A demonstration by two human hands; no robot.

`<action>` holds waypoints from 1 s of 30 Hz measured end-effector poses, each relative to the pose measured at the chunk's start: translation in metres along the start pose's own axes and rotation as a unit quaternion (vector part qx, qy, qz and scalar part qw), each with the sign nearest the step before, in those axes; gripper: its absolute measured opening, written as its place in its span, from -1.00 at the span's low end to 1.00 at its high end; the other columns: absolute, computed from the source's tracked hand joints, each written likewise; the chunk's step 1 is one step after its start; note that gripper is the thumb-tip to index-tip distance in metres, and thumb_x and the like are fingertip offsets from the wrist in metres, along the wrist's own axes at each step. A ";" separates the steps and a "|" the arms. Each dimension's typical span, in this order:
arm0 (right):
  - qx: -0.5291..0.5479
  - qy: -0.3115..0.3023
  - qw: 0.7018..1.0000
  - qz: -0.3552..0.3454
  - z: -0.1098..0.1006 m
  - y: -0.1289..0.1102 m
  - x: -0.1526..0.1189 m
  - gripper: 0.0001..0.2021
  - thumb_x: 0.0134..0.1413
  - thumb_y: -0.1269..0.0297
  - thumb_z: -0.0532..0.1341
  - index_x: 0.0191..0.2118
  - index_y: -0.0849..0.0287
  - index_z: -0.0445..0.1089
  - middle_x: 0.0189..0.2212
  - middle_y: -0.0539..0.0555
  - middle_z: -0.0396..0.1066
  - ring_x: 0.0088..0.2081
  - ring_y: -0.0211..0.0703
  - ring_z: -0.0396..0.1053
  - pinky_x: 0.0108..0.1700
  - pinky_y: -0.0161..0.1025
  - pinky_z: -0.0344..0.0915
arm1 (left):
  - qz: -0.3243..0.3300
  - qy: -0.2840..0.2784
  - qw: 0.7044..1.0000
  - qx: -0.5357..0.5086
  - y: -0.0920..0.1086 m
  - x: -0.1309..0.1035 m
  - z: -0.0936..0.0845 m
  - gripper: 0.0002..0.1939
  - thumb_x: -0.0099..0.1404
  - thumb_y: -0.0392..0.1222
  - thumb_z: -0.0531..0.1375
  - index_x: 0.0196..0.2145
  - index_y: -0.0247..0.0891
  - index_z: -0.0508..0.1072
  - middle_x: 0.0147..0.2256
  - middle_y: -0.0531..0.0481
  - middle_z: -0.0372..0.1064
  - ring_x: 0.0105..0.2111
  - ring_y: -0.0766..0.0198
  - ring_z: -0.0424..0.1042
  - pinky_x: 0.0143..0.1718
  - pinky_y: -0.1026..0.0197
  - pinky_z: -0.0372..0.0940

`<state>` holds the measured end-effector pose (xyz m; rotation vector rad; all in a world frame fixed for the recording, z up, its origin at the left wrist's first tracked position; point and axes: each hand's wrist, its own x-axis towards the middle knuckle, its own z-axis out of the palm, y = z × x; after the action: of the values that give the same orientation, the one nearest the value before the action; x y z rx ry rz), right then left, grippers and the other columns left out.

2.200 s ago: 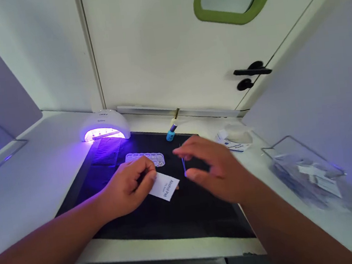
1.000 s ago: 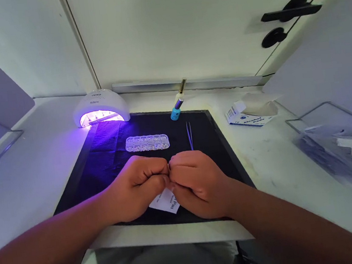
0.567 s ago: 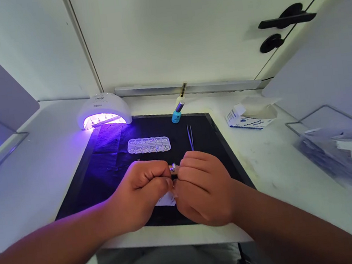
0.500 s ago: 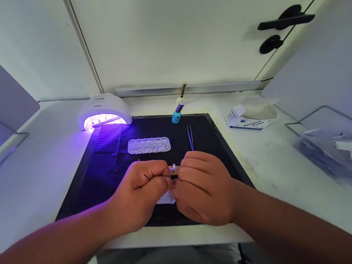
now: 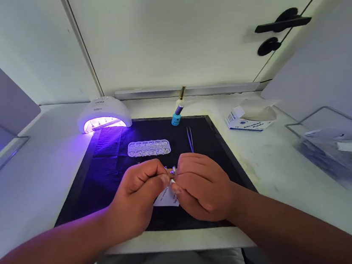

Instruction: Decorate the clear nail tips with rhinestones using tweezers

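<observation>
the packet (image 5: 167,199) is small, flat and white with dark print, its top edge pinched between the left hand (image 5: 143,194) and the right hand (image 5: 203,186), its lower part slanting out below the fingers. just beyond it, partly hidden, sits a tan piece (image 5: 171,173) with shiny stones.

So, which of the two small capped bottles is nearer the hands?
The light-blue bottle with the silver cap, standing on the black rectangular mat; the pale bottle with the gold cap is farther back, partly hidden behind it.
</observation>
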<state>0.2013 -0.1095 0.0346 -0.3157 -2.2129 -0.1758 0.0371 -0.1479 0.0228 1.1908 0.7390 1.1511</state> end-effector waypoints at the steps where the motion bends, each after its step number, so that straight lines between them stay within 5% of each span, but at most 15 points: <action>1: -0.007 0.003 1.000 -0.010 -0.001 0.000 0.000 -0.78 0.10 0.51 0.08 -0.53 0.13 0.20 -0.61 0.02 0.31 -0.50 -0.22 0.22 -0.38 -0.25 0.37 | 0.001 0.007 1.000 -0.002 0.000 -0.001 0.001 -0.77 0.26 -0.28 0.14 -0.56 -0.30 0.28 -0.59 0.12 0.14 -0.56 0.43 0.05 -0.53 0.35 0.04; 17: -0.078 0.052 0.991 -0.092 0.003 0.002 -0.002 -0.72 0.16 0.51 0.09 -0.56 0.17 0.26 -0.58 0.01 0.25 -0.46 -0.21 0.21 -0.40 -0.22 0.37 | 0.013 0.120 0.993 -0.019 0.003 -0.008 0.010 -0.77 0.16 -0.24 0.18 -0.61 -0.29 0.30 -0.61 0.11 0.08 -0.54 0.39 0.05 -0.52 0.30 0.06; 30: -0.076 0.052 0.990 -0.111 0.003 0.004 -0.002 -0.73 0.14 0.52 0.13 -0.56 0.18 0.27 -0.57 0.01 0.22 -0.46 -0.22 0.19 -0.43 -0.23 0.32 | -0.006 0.155 0.987 -0.044 0.003 -0.007 0.011 -0.82 0.13 -0.23 0.21 -0.59 -0.30 0.35 -0.59 0.10 0.19 -0.53 0.39 0.15 -0.49 0.32 0.17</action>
<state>0.2016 -0.1052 0.0318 -0.1395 -2.1314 -0.4738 0.0444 -0.1583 0.0282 0.9429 0.9172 1.3618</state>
